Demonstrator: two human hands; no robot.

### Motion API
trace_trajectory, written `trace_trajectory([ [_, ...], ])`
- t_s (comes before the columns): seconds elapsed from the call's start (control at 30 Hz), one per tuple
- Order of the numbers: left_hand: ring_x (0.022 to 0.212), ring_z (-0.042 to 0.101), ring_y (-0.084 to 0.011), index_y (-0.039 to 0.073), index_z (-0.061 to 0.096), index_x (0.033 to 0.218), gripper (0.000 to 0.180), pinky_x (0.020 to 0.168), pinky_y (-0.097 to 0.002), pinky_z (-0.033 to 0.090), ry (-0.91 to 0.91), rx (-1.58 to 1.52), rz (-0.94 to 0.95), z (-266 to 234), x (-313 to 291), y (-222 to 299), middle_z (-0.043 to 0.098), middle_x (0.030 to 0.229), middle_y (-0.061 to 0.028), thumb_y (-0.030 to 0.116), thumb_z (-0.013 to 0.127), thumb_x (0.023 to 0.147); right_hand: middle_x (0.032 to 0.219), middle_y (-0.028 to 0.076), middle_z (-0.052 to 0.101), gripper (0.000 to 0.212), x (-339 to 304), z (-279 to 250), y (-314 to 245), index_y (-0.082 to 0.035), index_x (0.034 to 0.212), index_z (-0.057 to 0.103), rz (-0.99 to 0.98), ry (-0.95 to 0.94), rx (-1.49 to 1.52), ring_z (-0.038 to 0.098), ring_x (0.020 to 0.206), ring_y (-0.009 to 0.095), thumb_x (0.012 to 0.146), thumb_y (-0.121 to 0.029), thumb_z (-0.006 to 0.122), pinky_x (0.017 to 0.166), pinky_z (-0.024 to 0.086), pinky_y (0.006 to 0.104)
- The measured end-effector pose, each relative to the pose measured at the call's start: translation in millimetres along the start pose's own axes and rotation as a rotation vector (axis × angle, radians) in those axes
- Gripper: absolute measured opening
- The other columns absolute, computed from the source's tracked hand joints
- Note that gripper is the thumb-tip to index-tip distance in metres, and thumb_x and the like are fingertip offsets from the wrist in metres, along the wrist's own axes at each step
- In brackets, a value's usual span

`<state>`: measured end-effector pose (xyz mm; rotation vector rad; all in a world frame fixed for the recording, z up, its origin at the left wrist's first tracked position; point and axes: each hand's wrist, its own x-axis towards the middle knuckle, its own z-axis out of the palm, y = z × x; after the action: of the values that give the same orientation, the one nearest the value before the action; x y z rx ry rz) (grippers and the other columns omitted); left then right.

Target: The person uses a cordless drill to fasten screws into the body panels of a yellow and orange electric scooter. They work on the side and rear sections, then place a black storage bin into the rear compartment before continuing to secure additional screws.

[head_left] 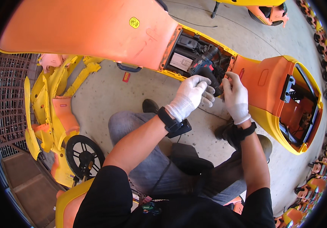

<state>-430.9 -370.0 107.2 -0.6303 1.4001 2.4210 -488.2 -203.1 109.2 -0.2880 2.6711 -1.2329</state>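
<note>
Both my hands wear white work gloves. My left hand [193, 92] is beside the handle of a dark cordless drill [201, 67], its fingers curled in toward the palm. Whatever lies inside those fingers, if anything, is hidden. The drill lies tilted in the open compartment of an orange and yellow scooter body [140, 32], over dark wiring and next to a pale labelled box [180, 61]. My right hand [235, 95] is at the compartment's near right corner, thumb and forefinger raised and slightly apart. Nothing shows between them.
Right of the compartment, the scooter's orange front section [264, 81] ends in an open cavity. Yellow and orange panels [43, 108] are piled at the left, near a black wheel [83, 155]. Another scooter [268, 13] stands at the far side. Many scooters line the right rim.
</note>
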Motion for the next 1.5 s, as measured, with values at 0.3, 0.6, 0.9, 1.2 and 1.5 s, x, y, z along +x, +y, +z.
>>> trace_trajectory([
  [0.3,0.053,0.054,-0.0056,0.003,0.062,0.092,0.02,0.045,-0.0211,0.043,-0.06,0.246,-0.06,3.3,-12.5,3.7,0.061,0.072,-0.0002,0.022,0.058,0.1,0.128,0.019,0.057,0.082,77.0,79.0,37.8,-0.01,0.144,0.036,0.187,-0.337,-0.661,0.057,0.118,0.038,0.081,-0.045,0.075,0.096,0.05,0.0458],
  [0.6,0.072,0.064,-0.0119,-0.004,0.063,0.113,0.022,0.067,-0.0269,0.057,-0.096,0.092,-0.039,-12.3,-5.4,-9.0,0.067,0.092,-0.0084,0.011,0.051,0.102,0.119,0.02,0.061,0.071,89.8,96.3,59.7,-0.003,0.131,0.047,0.111,-0.189,-0.568,0.06,0.114,0.036,0.073,-0.026,0.081,0.097,0.051,0.043],
  [0.9,0.068,0.063,-0.0127,-0.001,0.064,0.107,0.019,0.061,-0.0273,0.055,0.007,0.054,-0.007,-26.7,-13.2,4.1,0.066,0.087,-0.0063,0.013,0.054,0.101,0.108,0.023,0.068,0.073,75.9,36.5,10.6,0.01,0.132,0.05,-0.088,-0.149,0.117,0.068,0.099,0.027,0.074,-0.028,0.075,0.09,0.052,0.0328],
  [1.2,0.079,0.066,-0.0157,-0.002,0.063,0.114,0.022,0.072,-0.0296,0.058,0.213,-0.037,0.046,-71.7,-3.3,-11.0,0.067,0.095,-0.0093,0.012,0.06,0.098,0.095,0.009,0.064,0.051,-35.5,-46.6,-65.3,0.002,0.12,0.055,0.062,-0.377,0.851,0.063,0.081,0.018,0.08,-0.021,0.075,0.076,0.053,0.0315],
  [1.5,0.075,0.065,-0.0136,0.002,0.066,0.107,0.015,0.065,-0.0276,0.056,0.075,-0.205,0.055,-91.6,-0.5,-34.7,0.068,0.091,-0.0063,0.013,0.061,0.098,0.082,0.005,0.061,0.038,-67.4,-22.7,-16.9,-0.002,0.112,0.058,0.186,-0.301,0.717,0.06,0.071,0.015,0.078,-0.012,0.072,0.068,0.051,0.0296],
])
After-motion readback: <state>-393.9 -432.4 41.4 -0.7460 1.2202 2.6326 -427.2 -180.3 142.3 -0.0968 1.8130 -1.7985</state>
